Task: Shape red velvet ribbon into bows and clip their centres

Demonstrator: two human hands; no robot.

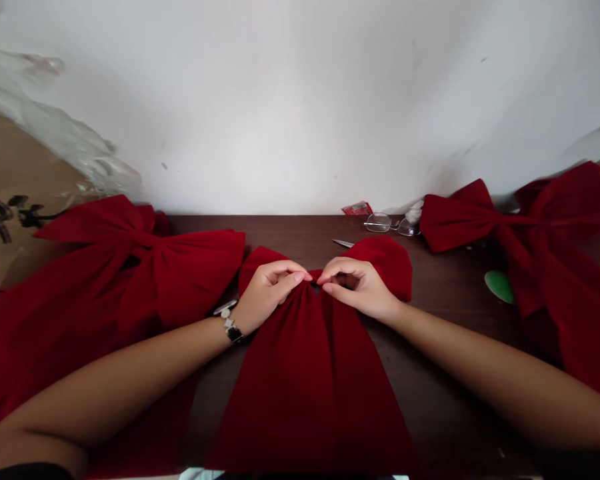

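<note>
A large red fabric bow (pixel 310 387) lies in front of me, its loops spread to both sides and its two wide tails hanging toward me. My left hand (pixel 270 290) pinches the gathered cloth at the left of the bow's centre, thumb and forefinger together. From the other side my right hand (pixel 360 287) pinches at the same knot, its fingertips close to those of the left. The fingertips cover part of the centre, so its fine detail is hidden. Behind the right loop, a pointed metal tip (pixel 343 243) sticks out.
Another red bow (pixel 145 250) rests at the left, and more red bows (pixel 480 220) are heaped at the right. Eyeglasses (pixel 380 223), a small red packet (pixel 357 209) and a green disc (pixel 500 285) lie on the dark table (pixel 280 230). A white wall (pixel 260 107) rises behind; a brown carton (pixel 15 173) stands left.
</note>
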